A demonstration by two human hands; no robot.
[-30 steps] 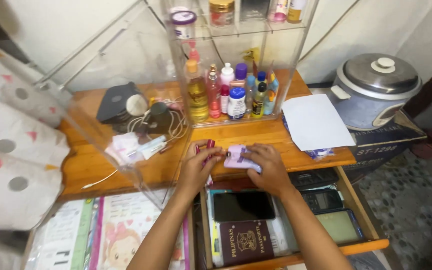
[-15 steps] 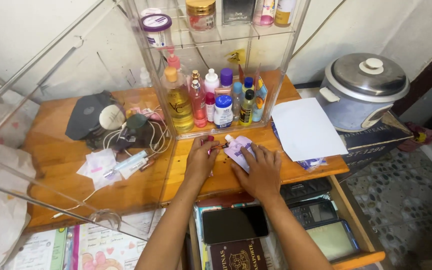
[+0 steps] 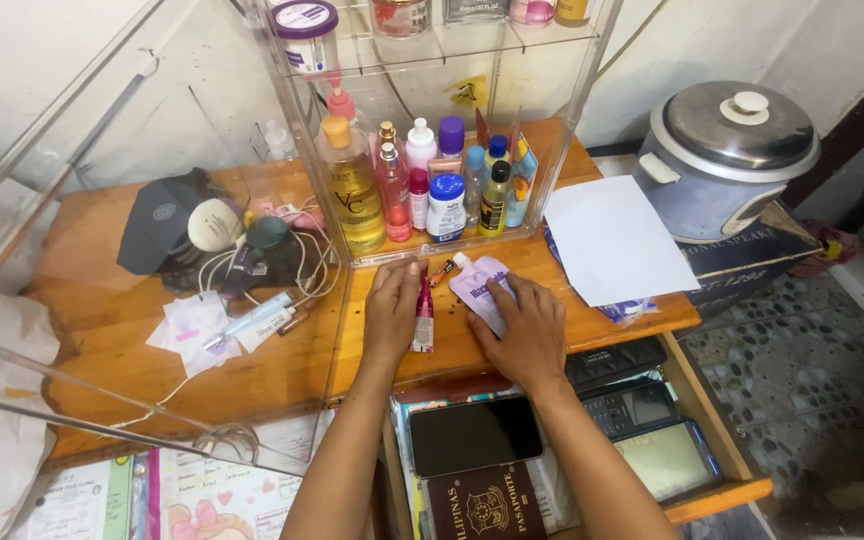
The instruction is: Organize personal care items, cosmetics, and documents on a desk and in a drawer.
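Here, far left on the desk (image 3: 102,340), a dark pouch (image 3: 157,235) w/ tangled cables is seen. Left hand (image 3: 392,310) is laid flat, fingers together, beside a red tube (image 3: 422,318). Right hand (image 3: 522,330) is pressed on a lilac sachet (image 3: 480,285), near the clear organiser (image 3: 432,150). White paper (image 3: 617,240) lies right.

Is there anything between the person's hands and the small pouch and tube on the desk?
No. The right hand already lies on the lilac pouch, and the left hand touches the pink tube beside it. A small orange-tipped stick lies just behind them, not in between.
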